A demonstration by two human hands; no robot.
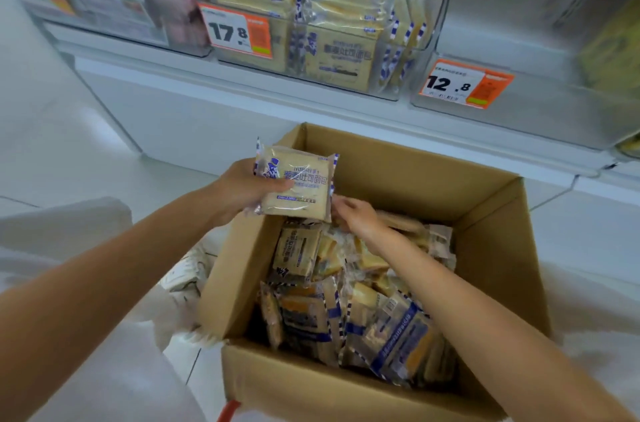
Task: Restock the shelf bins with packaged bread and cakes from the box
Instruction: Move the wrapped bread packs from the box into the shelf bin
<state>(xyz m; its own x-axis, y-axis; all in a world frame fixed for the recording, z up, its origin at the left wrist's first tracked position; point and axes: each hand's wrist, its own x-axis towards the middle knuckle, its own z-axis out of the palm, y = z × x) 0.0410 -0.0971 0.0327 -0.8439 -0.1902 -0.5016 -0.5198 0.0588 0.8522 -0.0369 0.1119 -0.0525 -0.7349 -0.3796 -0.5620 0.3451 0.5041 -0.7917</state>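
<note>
Cardboard box (491, 241) stands open on the floor below the shelf, filled with wrapped bread packs (346, 311). Left hand (242, 189) holds one toast bread packet (298, 184) above the box's far-left corner, fingers closed around it. Right hand (356, 215) reaches into the packs, fingers curled; grip cannot be told. Clear shelf bin (408, 51) above holds matching packets.

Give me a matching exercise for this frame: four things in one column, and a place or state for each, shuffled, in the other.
Things
1. left hand
2. right hand
3. price tag reading 17.8
4. price tag reading 12.8

Places or states
A. on the front of the bin of matching blue-striped bread packets
B. reaching down among the packets in the cardboard box
C. holding a bread packet above the box's far left corner
D. on the front of the bin to the right, contents unclear

Pairs: 1-C, 2-B, 3-A, 4-D
</note>
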